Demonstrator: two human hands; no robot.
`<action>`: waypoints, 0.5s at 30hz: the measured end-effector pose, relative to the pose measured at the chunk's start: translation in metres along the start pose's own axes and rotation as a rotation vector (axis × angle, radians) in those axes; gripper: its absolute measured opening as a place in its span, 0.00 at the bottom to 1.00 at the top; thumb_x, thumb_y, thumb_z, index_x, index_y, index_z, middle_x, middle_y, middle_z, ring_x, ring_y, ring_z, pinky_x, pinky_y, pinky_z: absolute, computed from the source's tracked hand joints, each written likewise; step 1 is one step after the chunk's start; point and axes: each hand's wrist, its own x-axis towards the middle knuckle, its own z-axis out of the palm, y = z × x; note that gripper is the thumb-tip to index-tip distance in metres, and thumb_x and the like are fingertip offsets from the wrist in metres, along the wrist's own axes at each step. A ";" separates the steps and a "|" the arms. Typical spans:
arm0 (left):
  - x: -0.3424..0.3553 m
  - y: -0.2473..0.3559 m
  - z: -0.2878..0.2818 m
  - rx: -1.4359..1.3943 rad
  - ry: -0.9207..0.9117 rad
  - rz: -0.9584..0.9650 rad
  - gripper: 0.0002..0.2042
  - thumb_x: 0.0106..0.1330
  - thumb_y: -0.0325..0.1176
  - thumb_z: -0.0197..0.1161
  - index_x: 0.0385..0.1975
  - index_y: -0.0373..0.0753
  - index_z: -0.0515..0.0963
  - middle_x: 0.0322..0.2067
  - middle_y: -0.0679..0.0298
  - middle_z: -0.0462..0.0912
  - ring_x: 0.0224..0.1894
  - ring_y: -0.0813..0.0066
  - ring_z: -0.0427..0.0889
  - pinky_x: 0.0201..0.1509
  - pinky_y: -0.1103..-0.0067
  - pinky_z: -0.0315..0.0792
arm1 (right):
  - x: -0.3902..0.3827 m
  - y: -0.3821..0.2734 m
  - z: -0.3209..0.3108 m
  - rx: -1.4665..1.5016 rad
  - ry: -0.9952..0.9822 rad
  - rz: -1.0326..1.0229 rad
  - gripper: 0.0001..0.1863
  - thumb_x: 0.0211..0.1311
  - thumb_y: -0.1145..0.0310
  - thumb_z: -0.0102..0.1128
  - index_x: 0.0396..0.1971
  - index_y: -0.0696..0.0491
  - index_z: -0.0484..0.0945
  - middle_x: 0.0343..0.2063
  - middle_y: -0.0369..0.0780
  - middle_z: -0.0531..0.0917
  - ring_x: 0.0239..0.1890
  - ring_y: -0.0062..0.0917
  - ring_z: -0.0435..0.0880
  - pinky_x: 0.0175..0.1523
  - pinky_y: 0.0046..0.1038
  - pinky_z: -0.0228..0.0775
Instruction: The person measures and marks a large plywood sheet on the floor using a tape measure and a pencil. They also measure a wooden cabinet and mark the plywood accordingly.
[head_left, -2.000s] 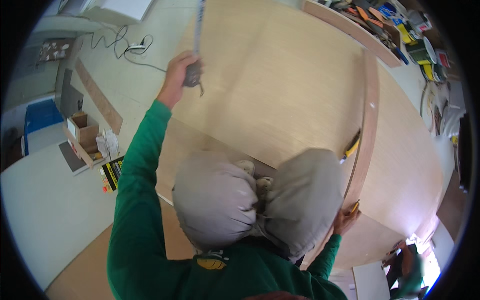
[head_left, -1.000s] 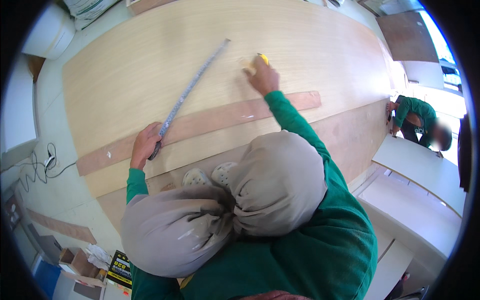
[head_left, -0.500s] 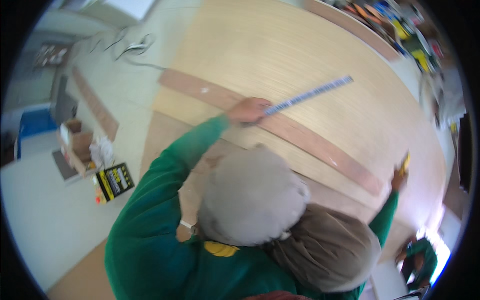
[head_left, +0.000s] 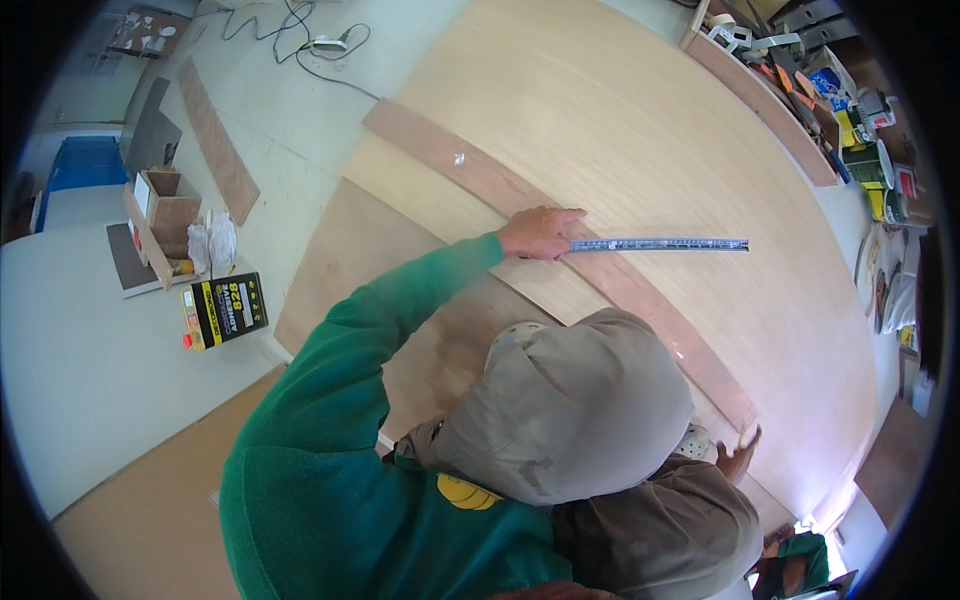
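My left hand is closed around one end of a marked, grey-blue ruler, which reaches to the right over a large pale wood sheet. It rests across a long reddish-brown wooden strip that runs slantwise over the sheet. My right hand is beside the strip's lower right end, fingers apart; its wrist is hidden behind my knee, and nothing shows in it. Whether it touches the strip I cannot tell. My grey-brown trouser knees cover the middle foreground.
At the left stand a black and yellow can and a wooden box. A cable lies at the top left. Tools and tins fill a wooden tray at the top right. Another person's green sleeve appears at the lower right.
The ruler has swung from slanting up to lying level in the view. My right hand has come in from farther right; the yellow tool it held is out of sight.
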 end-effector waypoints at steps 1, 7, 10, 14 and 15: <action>0.005 -0.006 0.005 0.024 0.034 0.020 0.39 0.62 0.36 0.62 0.79 0.44 0.67 0.32 0.65 0.92 0.35 0.65 0.89 0.43 0.67 0.81 | 0.011 -0.031 0.001 -0.175 -0.031 -0.252 0.65 0.44 0.70 0.87 0.83 0.40 0.56 0.69 0.53 0.76 0.66 0.50 0.80 0.63 0.49 0.77; 0.017 0.013 0.018 0.195 0.090 -0.026 0.34 0.61 0.36 0.63 0.73 0.46 0.76 0.34 0.62 0.92 0.42 0.61 0.91 0.47 0.63 0.81 | 0.064 -0.100 0.016 -0.394 -0.391 -0.367 0.60 0.47 0.70 0.85 0.81 0.40 0.58 0.59 0.50 0.85 0.58 0.52 0.85 0.57 0.49 0.80; 0.028 0.026 0.024 0.155 0.129 -0.051 0.31 0.62 0.38 0.64 0.69 0.47 0.80 0.34 0.61 0.93 0.43 0.60 0.91 0.48 0.63 0.82 | 0.088 -0.076 0.024 -0.302 -0.310 -0.451 0.55 0.50 0.69 0.84 0.78 0.41 0.60 0.55 0.49 0.87 0.56 0.51 0.86 0.56 0.49 0.80; 0.037 0.026 0.041 0.240 0.234 -0.023 0.30 0.62 0.39 0.64 0.69 0.51 0.80 0.34 0.61 0.93 0.42 0.60 0.91 0.49 0.63 0.82 | 0.104 -0.064 0.029 -0.262 -0.329 -0.431 0.55 0.51 0.71 0.83 0.79 0.42 0.60 0.57 0.49 0.86 0.57 0.51 0.86 0.56 0.49 0.80; 0.039 0.032 0.042 0.213 0.221 -0.062 0.30 0.62 0.39 0.64 0.69 0.51 0.81 0.34 0.61 0.93 0.42 0.60 0.91 0.49 0.63 0.82 | 0.107 -0.061 0.028 -0.256 -0.330 -0.418 0.54 0.52 0.71 0.83 0.79 0.43 0.61 0.57 0.49 0.86 0.57 0.51 0.86 0.57 0.49 0.80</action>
